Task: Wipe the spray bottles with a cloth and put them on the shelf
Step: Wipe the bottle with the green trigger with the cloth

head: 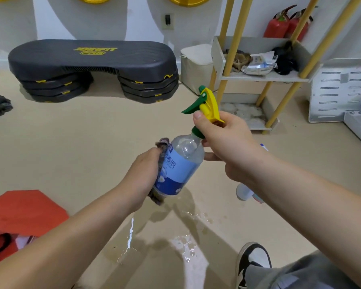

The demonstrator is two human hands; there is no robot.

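Spray bottle (179, 163) tilts over open floor (92, 142); right hand (223, 142) grips neck, left hand (144, 174) grips cloth (162, 142).

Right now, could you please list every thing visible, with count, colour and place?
spray bottle: one, clear with blue label, yellow-green trigger, centre
cloth: one, grey-brown, against the bottle's left side
shelf: one, yellow posts, upper right
fire extinguishers: two, red, behind the shelf
step platform: one, black, back left
white box: one, beside the shelf
puddle: one, clear, floor below the bottle
white object: one, floor right of bottle, partly hidden
red object: one, lower left
shoe: one, black-white, lower right
left hand: one, holds the cloth
right hand: one, grips the bottle's neck
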